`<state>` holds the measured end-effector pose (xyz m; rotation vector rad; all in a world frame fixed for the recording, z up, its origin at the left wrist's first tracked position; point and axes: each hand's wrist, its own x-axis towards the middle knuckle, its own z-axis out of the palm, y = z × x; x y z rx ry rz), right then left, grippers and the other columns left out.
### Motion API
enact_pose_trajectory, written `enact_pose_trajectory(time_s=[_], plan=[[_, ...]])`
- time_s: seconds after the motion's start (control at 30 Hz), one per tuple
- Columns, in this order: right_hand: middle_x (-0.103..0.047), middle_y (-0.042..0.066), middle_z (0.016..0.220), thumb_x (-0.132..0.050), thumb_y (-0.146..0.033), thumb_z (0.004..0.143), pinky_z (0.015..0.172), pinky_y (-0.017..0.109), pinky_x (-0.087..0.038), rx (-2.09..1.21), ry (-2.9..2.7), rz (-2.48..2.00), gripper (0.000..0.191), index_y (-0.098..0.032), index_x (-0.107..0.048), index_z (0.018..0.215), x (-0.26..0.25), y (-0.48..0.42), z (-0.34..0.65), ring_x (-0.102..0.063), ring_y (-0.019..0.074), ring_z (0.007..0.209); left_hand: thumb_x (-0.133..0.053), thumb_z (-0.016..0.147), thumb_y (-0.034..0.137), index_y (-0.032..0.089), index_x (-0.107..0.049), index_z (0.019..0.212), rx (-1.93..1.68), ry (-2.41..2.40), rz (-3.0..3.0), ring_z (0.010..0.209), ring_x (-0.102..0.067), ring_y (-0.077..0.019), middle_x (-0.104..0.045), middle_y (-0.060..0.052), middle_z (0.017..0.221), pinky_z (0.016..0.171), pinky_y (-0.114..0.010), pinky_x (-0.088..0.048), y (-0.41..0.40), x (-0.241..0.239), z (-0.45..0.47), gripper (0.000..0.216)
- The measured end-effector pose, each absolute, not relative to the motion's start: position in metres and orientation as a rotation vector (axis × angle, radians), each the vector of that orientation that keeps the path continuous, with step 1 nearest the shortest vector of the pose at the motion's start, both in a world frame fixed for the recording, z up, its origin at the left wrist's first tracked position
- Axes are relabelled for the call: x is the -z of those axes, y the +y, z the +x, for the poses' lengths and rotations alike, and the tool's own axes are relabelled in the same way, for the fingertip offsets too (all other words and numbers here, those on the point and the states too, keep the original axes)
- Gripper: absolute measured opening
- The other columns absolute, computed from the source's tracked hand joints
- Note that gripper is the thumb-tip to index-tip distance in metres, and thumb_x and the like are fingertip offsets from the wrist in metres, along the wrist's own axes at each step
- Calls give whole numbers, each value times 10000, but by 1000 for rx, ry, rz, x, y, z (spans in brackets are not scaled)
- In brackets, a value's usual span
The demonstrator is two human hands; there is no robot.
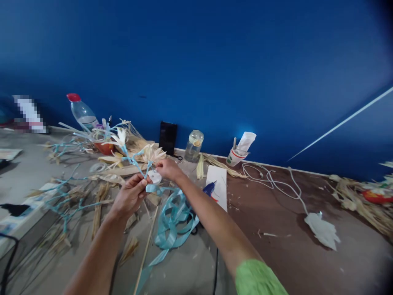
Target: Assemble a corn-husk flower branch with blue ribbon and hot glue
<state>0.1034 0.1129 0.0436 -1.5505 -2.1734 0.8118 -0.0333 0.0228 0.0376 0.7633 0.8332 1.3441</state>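
Observation:
My left hand [131,194] is closed in a pinch on a stem wrapped in light blue ribbon [138,163], just below a straw-coloured husk flower [152,153]. My right hand [167,169] pinches the same stem a little further along, beside a small white roll of tape [155,177]. A long loose light blue ribbon [172,221] hangs from between my hands and coils on the table below. A second husk flower [120,137] tops the upper end of the stem.
Dried husk strips and blue-wrapped stems [66,196] litter the left. At the back stand a plastic bottle [81,110], a dark phone [168,138], a glass jar [194,145] and a paper cup [236,155]. A blue glue gun [209,189], white paper [217,186] and white cable [270,178] lie to the right.

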Motion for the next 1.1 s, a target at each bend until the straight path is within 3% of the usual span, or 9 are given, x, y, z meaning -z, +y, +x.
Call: enact_pose_trajectory(time_s=[0.23,0.43,0.6,0.73,0.93,1.1], plan=[[-675,126,986,-551,-222,717,787,306,-433,-848,-2173,-1649,192,-149,-675,844,-18,125,77,-603,242,926,-782,562,292,129,-596,648,-1291,871,800,432,-355,-21,-546,16,572,370,-135,-247,25,-31,-26,262],[-665,121,963,-530,-202,748,861,326,-404,-913,-1989,-1603,164,-126,-652,825,-10,127,73,-559,236,1021,-772,581,298,131,-601,685,-1284,864,796,454,-369,-17,-570,7,644,391,-134,-259,25,-27,-24,261],[-617,27,636,-604,-208,696,698,260,-438,-1088,-1692,-1531,81,-149,-581,645,-31,123,93,-583,182,792,-745,621,307,133,-596,694,-1285,870,804,437,-331,-13,-531,18,629,393,-148,-249,26,-24,-22,241],[-540,-17,517,-550,-281,734,502,232,-434,-1291,-1430,-1461,120,-166,-544,700,-47,103,128,-514,108,488,-736,637,293,137,-592,688,-1314,836,798,453,-352,-11,-541,14,666,416,-150,-266,27,-21,-21,218],[-536,-53,525,-693,-290,565,432,198,-376,-1501,-1050,-1131,247,-175,-539,720,-56,44,152,-468,73,427,-737,615,324,135,-602,676,-1260,962,944,438,-354,-23,-523,23,620,405,-168,-261,26,-21,-15,240],[-500,-59,475,-707,-335,563,460,207,-321,-1429,-1190,-1123,216,-161,-607,642,-55,13,146,-419,68,441,-758,563,361,134,-580,628,-1188,1036,1023,430,-368,-33,-491,38,555,394,-168,-261,24,-21,-8,296]])
